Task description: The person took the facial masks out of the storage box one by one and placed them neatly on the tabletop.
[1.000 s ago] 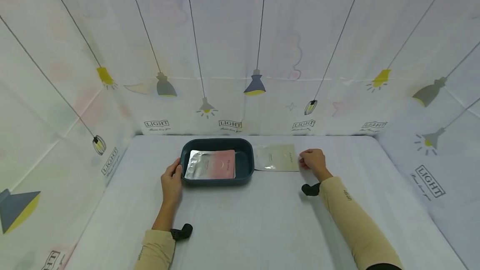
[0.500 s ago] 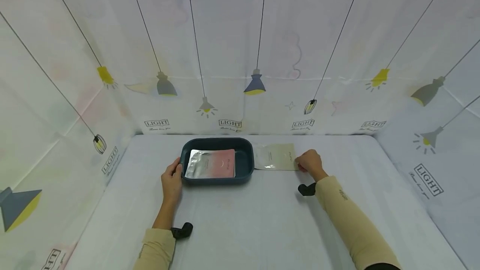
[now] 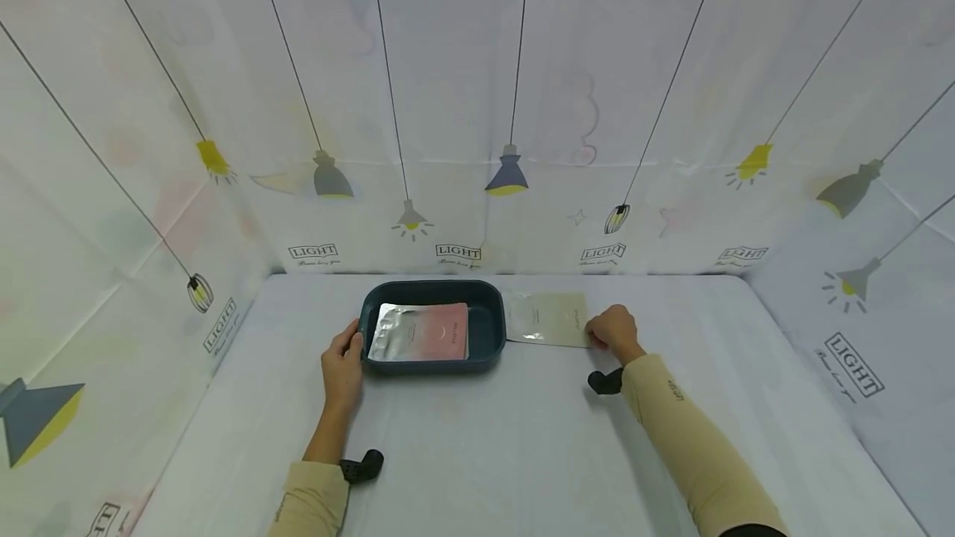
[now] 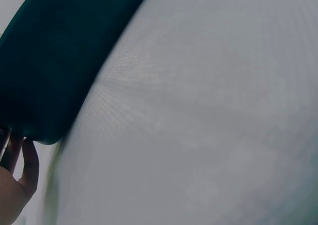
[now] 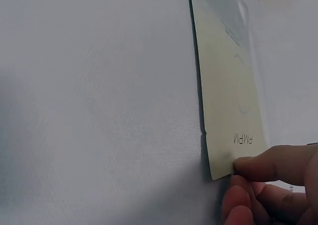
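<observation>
My left hand (image 3: pixel 343 371) holds the left end of a dark teal rectangular tray (image 3: pixel 433 368). In the left wrist view its fingers (image 4: pixel 31 165) meet the tray's end wall. A flat pouch, silver fading to pink (image 3: pixel 440 331), lies inside the tray, with another edge just showing beneath it. Right of the tray, on the table, is a silver and pale yellow-green sheet mask pouch (image 3: pixel 555 319) printed PMPM. My right hand (image 3: pixel 615 331) pinches that pouch's right edge; the right wrist view has the thumb (image 5: pixel 253 168) on top and curled fingers below.
A white cloth covers the table (image 3: pixel 477 454). Behind it and at both sides hang white curtains (image 3: pixel 477 106) printed with lamps. A black wrist camera (image 3: pixel 363 466) sits on the left wrist, another black camera (image 3: pixel 605 381) on the right.
My right hand has moved a little left, from beside the pale pouch's right edge to pinching it. The left hand stays on the tray. The head view has tilted slightly.
</observation>
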Available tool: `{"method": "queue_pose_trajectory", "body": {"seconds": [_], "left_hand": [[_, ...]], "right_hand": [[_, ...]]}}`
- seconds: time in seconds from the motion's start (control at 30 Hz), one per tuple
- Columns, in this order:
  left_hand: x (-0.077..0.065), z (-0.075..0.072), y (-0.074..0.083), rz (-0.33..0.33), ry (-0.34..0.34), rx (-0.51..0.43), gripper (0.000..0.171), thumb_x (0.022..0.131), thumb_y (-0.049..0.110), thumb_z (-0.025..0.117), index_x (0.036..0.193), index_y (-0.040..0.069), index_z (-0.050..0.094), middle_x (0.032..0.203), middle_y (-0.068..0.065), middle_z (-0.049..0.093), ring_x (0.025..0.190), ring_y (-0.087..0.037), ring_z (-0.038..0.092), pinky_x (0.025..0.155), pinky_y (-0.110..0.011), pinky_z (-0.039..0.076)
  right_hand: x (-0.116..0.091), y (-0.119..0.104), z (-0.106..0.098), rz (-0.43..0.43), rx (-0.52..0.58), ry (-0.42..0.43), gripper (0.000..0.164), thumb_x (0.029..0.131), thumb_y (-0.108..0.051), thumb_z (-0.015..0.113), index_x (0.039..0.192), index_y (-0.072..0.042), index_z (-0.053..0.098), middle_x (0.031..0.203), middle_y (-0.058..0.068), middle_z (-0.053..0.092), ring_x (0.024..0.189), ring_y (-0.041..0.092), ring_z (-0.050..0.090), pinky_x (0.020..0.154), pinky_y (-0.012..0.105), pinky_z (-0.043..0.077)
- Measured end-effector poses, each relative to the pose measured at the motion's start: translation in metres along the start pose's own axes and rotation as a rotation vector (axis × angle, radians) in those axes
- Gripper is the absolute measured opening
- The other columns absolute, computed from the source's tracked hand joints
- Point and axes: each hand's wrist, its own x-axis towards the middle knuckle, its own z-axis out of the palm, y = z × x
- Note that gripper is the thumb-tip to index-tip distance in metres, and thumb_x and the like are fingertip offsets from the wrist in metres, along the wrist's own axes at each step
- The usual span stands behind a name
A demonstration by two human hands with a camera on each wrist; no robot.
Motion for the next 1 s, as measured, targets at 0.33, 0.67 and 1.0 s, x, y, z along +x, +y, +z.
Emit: {"method": "queue_pose_trajectory", "body": {"seconds": [0.33, 0.67, 1.0], "left_hand": [[0.002, 0.001, 0.002, -0.004, 0.013, 0.014, 0.039, 0.103, 0.020, 0.047, 0.137, 0.003, 0.054, 0.135, -0.017, 0.058, 0.126, -0.025, 0.052, 0.090, -0.010, 0.039], [-0.003, 0.000, 0.000, -0.019, 0.005, 0.027, 0.038, 0.103, 0.019, 0.047, 0.137, 0.004, 0.054, 0.134, -0.016, 0.059, 0.126, -0.023, 0.052, 0.087, -0.005, 0.037], [-0.001, 0.000, 0.002, 0.005, 0.005, 0.012, 0.038, 0.103, 0.019, 0.047, 0.137, 0.002, 0.055, 0.133, -0.018, 0.059, 0.123, -0.023, 0.053, 0.086, -0.004, 0.037]], "right_hand": [[0.009, 0.007, -0.007, 0.011, -0.003, 0.027, 0.014, 0.080, -0.009, 0.060, 0.067, -0.002, 0.060, 0.045, -0.002, 0.047, 0.046, 0.013, 0.046, 0.047, 0.025, 0.035], [-0.002, 0.006, -0.013, -0.017, 0.068, 0.046, 0.019, 0.080, -0.008, 0.059, 0.063, -0.003, 0.059, 0.046, -0.002, 0.050, 0.044, 0.011, 0.048, 0.045, 0.023, 0.037], [-0.007, -0.030, -0.016, -0.100, 0.214, -0.094, 0.031, 0.088, -0.011, 0.064, 0.105, 0.015, 0.065, 0.068, 0.007, 0.067, 0.055, 0.011, 0.062, 0.057, 0.026, 0.056]]}}
